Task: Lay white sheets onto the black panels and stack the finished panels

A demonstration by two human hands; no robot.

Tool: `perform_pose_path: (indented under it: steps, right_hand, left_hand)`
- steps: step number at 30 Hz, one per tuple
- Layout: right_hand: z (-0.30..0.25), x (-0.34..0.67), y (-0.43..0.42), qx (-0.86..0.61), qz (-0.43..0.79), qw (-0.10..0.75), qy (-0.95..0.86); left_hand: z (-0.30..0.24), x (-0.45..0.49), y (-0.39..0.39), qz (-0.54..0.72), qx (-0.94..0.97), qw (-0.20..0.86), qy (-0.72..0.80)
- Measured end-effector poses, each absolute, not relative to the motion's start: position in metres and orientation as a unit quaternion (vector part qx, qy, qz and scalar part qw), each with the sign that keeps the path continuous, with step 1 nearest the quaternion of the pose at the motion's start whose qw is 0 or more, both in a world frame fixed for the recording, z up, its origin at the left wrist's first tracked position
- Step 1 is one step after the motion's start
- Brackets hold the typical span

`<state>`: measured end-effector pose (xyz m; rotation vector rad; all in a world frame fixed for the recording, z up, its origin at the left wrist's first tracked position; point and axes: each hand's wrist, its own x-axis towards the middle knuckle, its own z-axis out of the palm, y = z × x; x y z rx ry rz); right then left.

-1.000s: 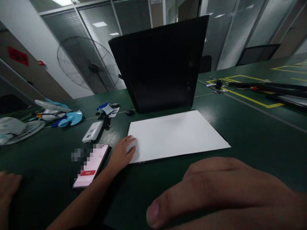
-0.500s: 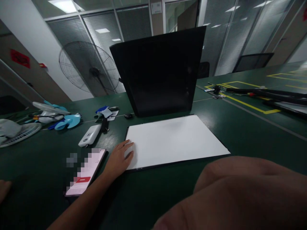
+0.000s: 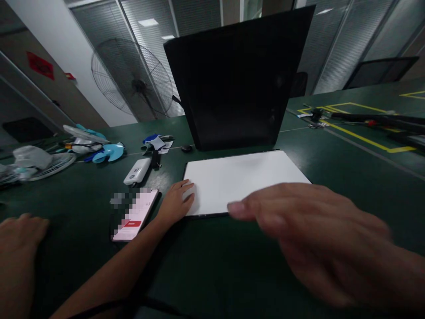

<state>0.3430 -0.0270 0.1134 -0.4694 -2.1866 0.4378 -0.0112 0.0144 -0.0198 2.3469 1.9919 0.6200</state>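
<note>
My left hand rests on the left edge of a flat white board with thin dark edges. Its fingers and thumb are apart on the white surface. Close to the camera and somewhat blurred, my right hand hovers over the table with its fingers stretched out and nothing seen in it. It covers the board's near right corner. A phone with a lit pink screen, partly pixelated, lies left of my left hand.
Behind the board stands a large black panel. A white power bank, a black mouse and blue-and-white fan parts lie to the left. Another person's hand is at the left edge. Black bars lie at right.
My right hand has drawn back from the camera, so its stretched fingers now show above the board's near edge. The view has tilted down; another person's hand shows more at left. My left hand stays.
</note>
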Motion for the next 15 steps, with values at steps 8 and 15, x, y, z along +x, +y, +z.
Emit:
perform_pose_path:
  steps: [8, 15]
  right_hand:
    - [0.016, 0.394, 0.093, -0.427, -0.030, 0.196, -0.882]
    - [0.000, 0.419, 0.103, -0.699, 0.017, 0.162, -0.696]
  left_hand:
    - [-0.014, -0.008, 0.011, 0.187, 0.726, -0.005, 0.662]
    - [-0.009, -0.004, 0.008, 0.163, 0.689, -0.015, 0.706]
